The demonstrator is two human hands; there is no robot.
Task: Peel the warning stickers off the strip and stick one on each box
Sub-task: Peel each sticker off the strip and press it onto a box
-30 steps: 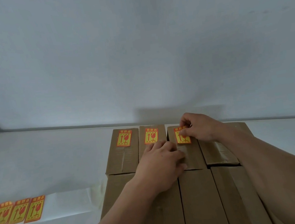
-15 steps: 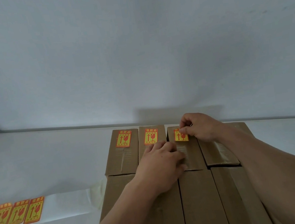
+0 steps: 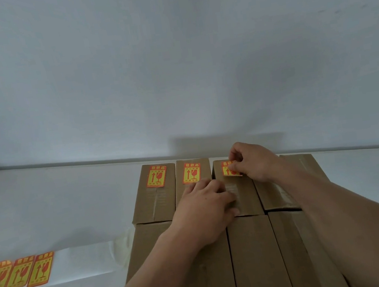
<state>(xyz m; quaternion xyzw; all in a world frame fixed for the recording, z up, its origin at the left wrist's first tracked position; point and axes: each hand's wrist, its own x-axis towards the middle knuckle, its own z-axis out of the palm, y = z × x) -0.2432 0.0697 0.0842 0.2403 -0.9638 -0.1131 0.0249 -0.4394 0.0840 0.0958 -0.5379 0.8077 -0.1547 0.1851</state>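
Observation:
Several brown cardboard boxes lie side by side in two rows on the white table. The far-left box and the one beside it each carry a yellow-and-red warning sticker. My right hand presses a third sticker onto the far end of the third box, its fingers covering part of the sticker. My left hand rests flat on the boxes, steadying them. The sticker strip lies at the left with several stickers on white backing.
The fourth far box at the right shows no sticker, nor do the near-row boxes. A white wall stands close behind the table. Bare backing paper runs from the strip to the boxes.
My right hand has slid slightly toward the far end of the third box, rubbing over the sticker and now covering more of it. My left hand has stayed put.

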